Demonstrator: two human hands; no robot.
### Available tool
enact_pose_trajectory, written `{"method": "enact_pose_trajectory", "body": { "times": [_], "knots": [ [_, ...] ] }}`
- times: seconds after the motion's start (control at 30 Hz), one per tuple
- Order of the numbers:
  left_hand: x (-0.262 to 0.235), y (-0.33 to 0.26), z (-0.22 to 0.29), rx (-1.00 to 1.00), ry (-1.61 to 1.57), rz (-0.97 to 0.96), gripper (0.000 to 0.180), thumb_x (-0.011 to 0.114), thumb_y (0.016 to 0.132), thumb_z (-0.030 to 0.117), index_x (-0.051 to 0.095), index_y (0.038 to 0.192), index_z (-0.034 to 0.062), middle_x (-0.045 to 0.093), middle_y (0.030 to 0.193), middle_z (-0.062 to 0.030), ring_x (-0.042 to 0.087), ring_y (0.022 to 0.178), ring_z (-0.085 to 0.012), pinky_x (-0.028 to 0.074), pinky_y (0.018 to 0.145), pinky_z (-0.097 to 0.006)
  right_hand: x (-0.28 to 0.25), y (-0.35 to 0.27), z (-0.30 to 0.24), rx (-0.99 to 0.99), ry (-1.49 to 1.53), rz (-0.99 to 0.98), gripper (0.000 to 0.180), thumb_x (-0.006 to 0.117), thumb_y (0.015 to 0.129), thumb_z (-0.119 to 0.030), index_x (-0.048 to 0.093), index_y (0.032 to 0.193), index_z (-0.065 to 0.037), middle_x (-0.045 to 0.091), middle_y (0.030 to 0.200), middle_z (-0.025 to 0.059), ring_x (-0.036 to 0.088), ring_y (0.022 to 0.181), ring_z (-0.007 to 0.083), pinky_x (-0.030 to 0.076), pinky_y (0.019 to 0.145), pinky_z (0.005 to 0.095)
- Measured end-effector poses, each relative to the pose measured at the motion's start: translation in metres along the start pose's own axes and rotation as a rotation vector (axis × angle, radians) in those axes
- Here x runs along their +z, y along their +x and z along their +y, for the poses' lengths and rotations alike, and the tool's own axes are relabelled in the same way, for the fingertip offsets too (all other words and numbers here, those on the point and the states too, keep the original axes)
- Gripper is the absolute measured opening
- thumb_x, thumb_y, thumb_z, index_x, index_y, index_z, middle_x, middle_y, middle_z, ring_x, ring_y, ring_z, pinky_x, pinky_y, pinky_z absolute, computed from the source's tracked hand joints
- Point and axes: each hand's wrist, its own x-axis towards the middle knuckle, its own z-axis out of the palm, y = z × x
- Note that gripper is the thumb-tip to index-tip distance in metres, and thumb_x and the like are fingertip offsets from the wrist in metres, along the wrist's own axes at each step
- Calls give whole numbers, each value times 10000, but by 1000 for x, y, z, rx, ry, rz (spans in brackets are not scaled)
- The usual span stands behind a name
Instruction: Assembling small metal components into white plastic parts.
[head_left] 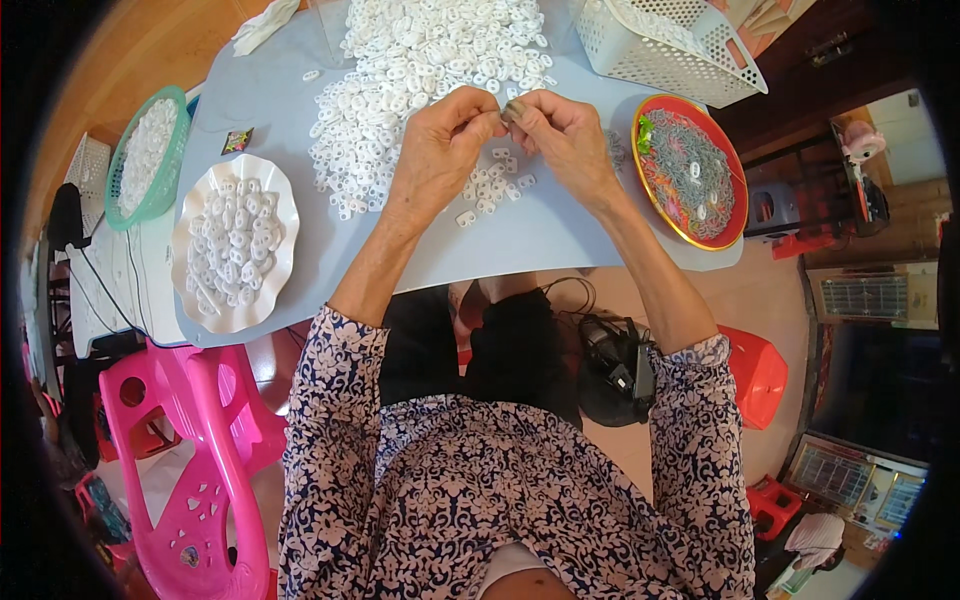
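My left hand (450, 140) and my right hand (562, 138) meet above the grey table, fingertips close together. Both are pinched closed, and what lies between the fingers is too small and hidden to make out. Something dark shows at the right thumb or fingertip. Behind and left of them spreads a big heap of small white oval pieces with holes (365, 135). A smaller scatter of the same white pieces (492, 188) lies just below my hands. Right of my right hand is a red round tray (741, 190) filled with thin grey metal-looking bits (685, 160) and a few white pieces.
A scalloped white dish (187, 290) of white pieces stands at the table's left, near a small dark packet (237, 141). Beyond it is a green basket (178, 150). A perforated white basket (660, 60) sits at far right. A pink chair (215, 470) stands lower left.
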Motion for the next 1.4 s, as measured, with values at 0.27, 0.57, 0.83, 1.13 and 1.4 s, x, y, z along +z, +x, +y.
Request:
{"method": "enact_pose_trajectory", "body": {
  "times": [0.27,0.57,0.83,1.13,1.4],
  "knots": [
    [6,1,-10,164,62,55,95,542,868,61,592,903,-12,627,719,-50,531,653,-70,426,580,-230,-2,-1,-10,32,-3,-34,128,595,878,-125,640,842,-10,585,688,-27,459,611,27,379,541,197],
    [-7,3,-3,-158,-248,-93,232,480,928,180,614,863,2,579,661,-12,495,629,-86,416,619,-226,2,-2,-7,-206,-120,-35,45,599,853,-44,613,852,-1,575,710,-37,458,608,17,382,527,181],
    [-8,3,0,-174,-155,-36,274,469,934,207,593,783,13,544,638,-14,491,636,-80,394,604,-227,0,-3,-11,-179,-132,-69,38,635,804,-41,626,823,-9,580,699,-35,473,597,15,390,526,186],
    [-6,3,-3,-96,-225,-10,216,479,915,156,588,813,0,558,683,-19,502,661,-88,430,652,-237,-36,9,-13,-291,-536,-64,57,632,746,-66,618,797,-45,607,715,20,537,592,115,433,542,255],
    [-4,4,-1,-93,-189,-4,201,492,905,148,602,823,1,569,686,-21,509,654,-84,432,655,-236,-65,6,-14,-510,-1125,-118,116,655,755,-92,663,864,-53,628,777,52,593,719,198,469,644,315]
  ]
}}
